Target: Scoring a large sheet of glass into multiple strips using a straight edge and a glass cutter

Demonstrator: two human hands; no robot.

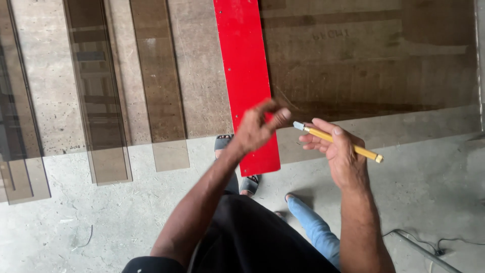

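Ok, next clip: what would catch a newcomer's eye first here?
The bright red board running from the top edge down the middle of the worktable stands out first. Just below, the right hand holds a yellow glass cutter, with the blurred left hand over the board's lower end. Tinted glass strips lie to the left.
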